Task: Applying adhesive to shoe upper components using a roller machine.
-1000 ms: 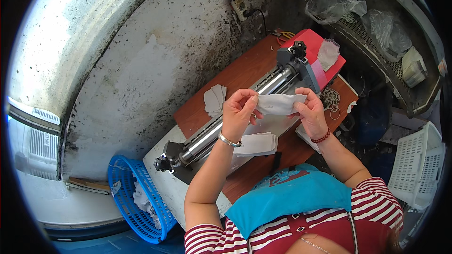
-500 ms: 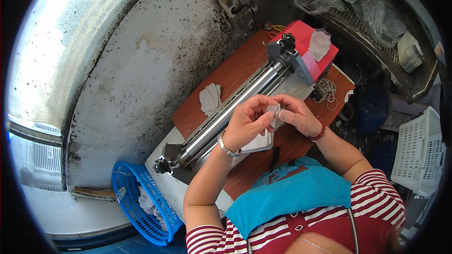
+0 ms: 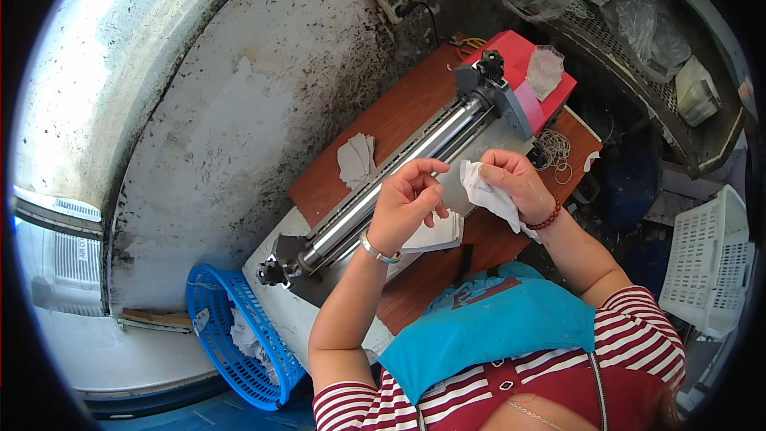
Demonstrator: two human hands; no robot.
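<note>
My right hand (image 3: 517, 183) pinches a limp white piece (image 3: 488, 195) with faint print on it; whether it is cloth or paper I cannot tell. The piece hangs over the front side of the roller machine. My left hand (image 3: 408, 206) is apart from it, empty, with fingers half curled and spread from the thumb. Beneath the hands lies a stack of white pieces (image 3: 443, 235), partly hidden by the left hand. Behind them a machine with a long metal roller (image 3: 391, 185) runs slantwise across the brown table (image 3: 319, 175).
More white pieces (image 3: 357, 160) lie behind the roller. The machine's red housing (image 3: 511, 52) carries a clear plastic dish (image 3: 545, 72). A tangle of string (image 3: 554, 152) lies at the table's right. A blue basket (image 3: 239, 327) stands left, a white crate (image 3: 702, 259) right.
My hands have moved apart. The left let go of the white piece and drew left; the right moved right with the piece, which now hangs unfolded.
</note>
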